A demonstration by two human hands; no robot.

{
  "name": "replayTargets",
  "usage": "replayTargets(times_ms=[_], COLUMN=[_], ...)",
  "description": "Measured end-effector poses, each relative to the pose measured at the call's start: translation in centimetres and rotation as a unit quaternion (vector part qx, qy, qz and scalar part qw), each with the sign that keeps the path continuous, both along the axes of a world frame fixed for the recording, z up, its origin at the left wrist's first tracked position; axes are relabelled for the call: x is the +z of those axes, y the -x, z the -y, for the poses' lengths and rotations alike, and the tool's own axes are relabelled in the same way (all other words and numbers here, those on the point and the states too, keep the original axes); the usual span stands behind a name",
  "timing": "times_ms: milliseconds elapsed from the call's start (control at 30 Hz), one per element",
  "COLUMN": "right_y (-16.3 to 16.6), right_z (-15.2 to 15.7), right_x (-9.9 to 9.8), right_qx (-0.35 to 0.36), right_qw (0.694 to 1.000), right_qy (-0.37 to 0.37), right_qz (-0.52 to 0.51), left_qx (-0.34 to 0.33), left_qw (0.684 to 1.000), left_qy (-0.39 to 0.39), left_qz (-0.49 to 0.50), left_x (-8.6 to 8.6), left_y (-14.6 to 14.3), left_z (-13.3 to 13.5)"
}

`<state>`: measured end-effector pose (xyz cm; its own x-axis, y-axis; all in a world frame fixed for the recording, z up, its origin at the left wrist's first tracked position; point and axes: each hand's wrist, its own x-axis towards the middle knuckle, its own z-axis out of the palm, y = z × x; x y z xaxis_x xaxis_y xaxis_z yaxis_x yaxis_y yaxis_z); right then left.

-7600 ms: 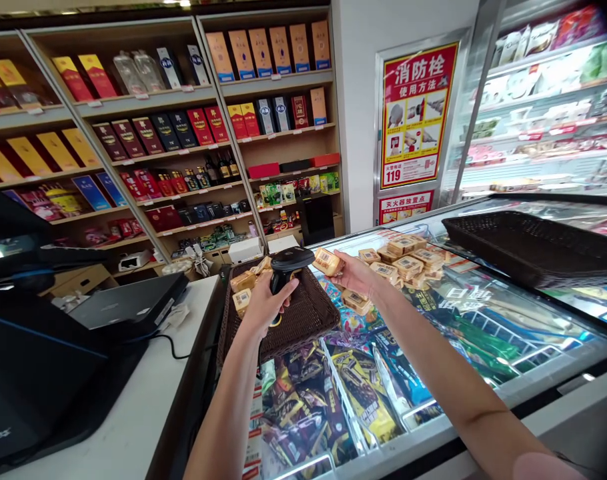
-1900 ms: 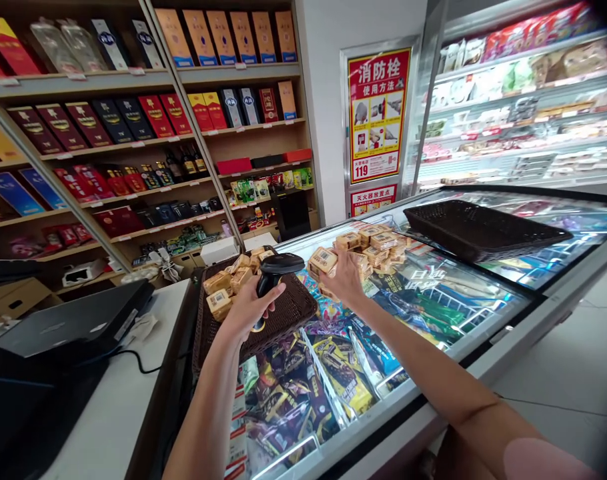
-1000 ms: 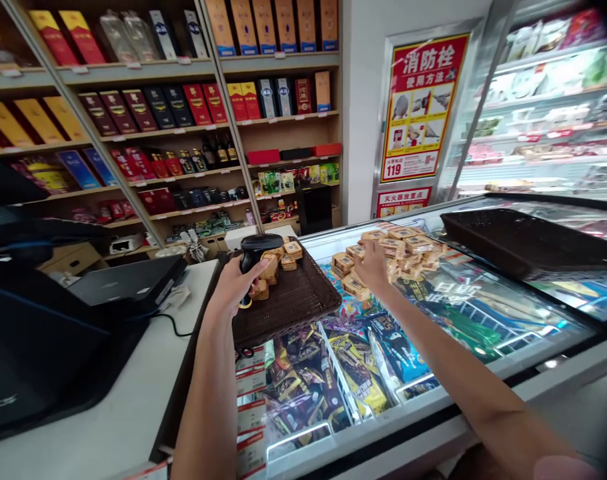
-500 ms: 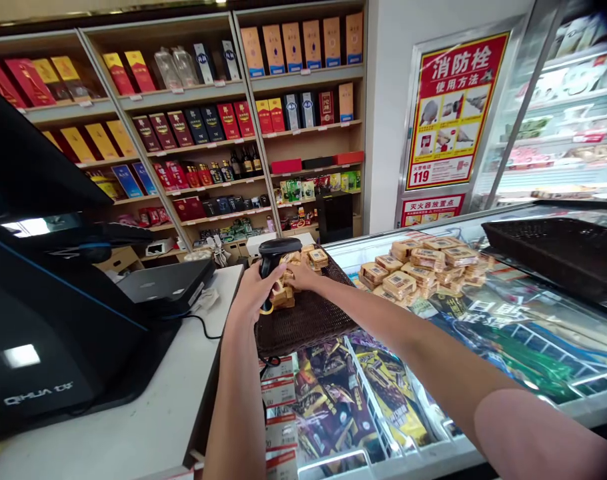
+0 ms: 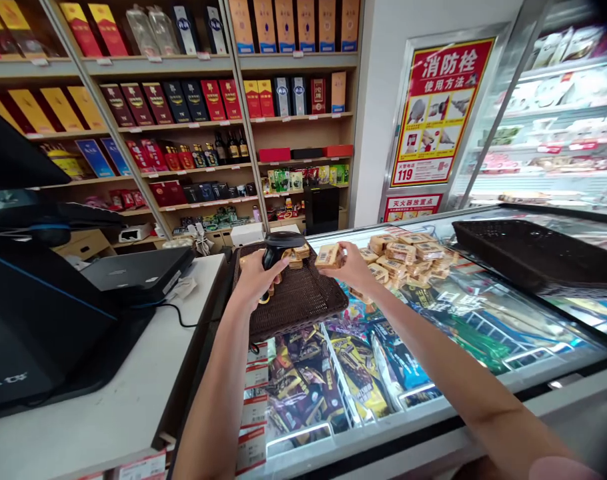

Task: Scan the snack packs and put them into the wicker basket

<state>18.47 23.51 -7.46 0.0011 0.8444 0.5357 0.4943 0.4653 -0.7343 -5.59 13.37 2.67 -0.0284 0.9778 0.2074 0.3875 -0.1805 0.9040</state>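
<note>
My left hand [image 5: 256,280] grips a black barcode scanner [image 5: 282,244] over a dark woven basket [image 5: 298,307] that holds several small tan packets. My right hand [image 5: 351,267] holds one tan packet [image 5: 328,256] with a barcode label just right of the scanner head, close to it. A pile of the same packets [image 5: 403,257] lies on the glass freezer lid behind my right hand.
A black till screen [image 5: 28,313] and printer [image 5: 138,273] stand on the white counter [image 5: 113,413] at left. A second dark basket [image 5: 533,257] rests on the freezer lid [image 5: 483,313] at right. Shelves of boxed goods [image 5: 183,113] fill the back wall.
My right hand left the basket beside the scanner, went right and came back holding a packet up to the scanner head. The left hand kept its grip on the scanner.
</note>
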Motion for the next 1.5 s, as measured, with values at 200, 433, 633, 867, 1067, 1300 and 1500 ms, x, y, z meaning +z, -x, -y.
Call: replayTargets(times_ms=[200,433,633,867,1067,1300,1500], right_y=[-5.2,-6.3,-6.3,-6.0,-6.3,-6.9,-6.1], right_z=[2.1,2.9,2.7,2.8,3.3,-0.6,-3.3], right_x=[-2.7,-3.1,-3.5,-3.9,-3.4,-2.2,-1.5], right_qx=[0.069,0.141,0.159,0.143,-0.038,-0.253,-0.262], right_qw=[0.987,0.962,0.955,0.970,0.998,0.967,0.963], right_qy=[-0.022,0.017,0.027,0.024,-0.037,-0.022,-0.016], right_qz=[-0.142,-0.231,-0.249,-0.197,-0.031,0.040,0.065], left_qx=[-0.077,-0.157,-0.154,-0.154,-0.142,-0.125,-0.117], left_qw=[0.996,0.983,0.984,0.984,0.986,0.988,0.990], left_qy=[0.036,0.090,0.085,0.078,0.079,0.078,0.063], left_qz=[-0.012,-0.025,-0.041,-0.053,-0.044,-0.040,-0.039], left_x=[-0.9,-0.9,-0.9,-0.9,-1.0,-0.7,-0.6], left_y=[-2.3,-3.6,-4.2,-4.2,-4.0,-3.1,-1.3], left_z=[-0.1,0.7,1.0,1.1,0.8,0.6,0.3])
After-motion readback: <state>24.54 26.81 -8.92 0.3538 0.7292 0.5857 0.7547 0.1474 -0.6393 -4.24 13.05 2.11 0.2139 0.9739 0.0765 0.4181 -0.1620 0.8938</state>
